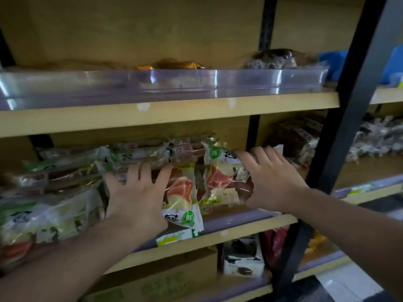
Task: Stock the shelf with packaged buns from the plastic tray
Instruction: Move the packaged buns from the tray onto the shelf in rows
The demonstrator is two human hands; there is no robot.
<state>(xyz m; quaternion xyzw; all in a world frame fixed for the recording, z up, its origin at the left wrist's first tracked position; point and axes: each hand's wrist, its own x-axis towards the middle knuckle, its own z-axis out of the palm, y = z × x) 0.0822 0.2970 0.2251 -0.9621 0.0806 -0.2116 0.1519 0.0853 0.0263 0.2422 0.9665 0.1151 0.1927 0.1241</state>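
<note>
Packaged buns with green-and-white panda wrappers lie on the middle shelf (250,225). My left hand (136,197) presses flat with spread fingers on one bun packet (182,199) and the stack beside it. My right hand (269,179) grips the right side of another bun packet (220,177) standing upright near the shelf's black post. More bun packets (50,216) are piled at the left of the same shelf. The plastic tray is not in view.
A clear plastic guard (163,83) fronts the upper shelf, with a few dark wrapped goods behind it. A black upright post (340,138) divides this bay from the right one. Boxes and packets fill the lower shelf (242,258).
</note>
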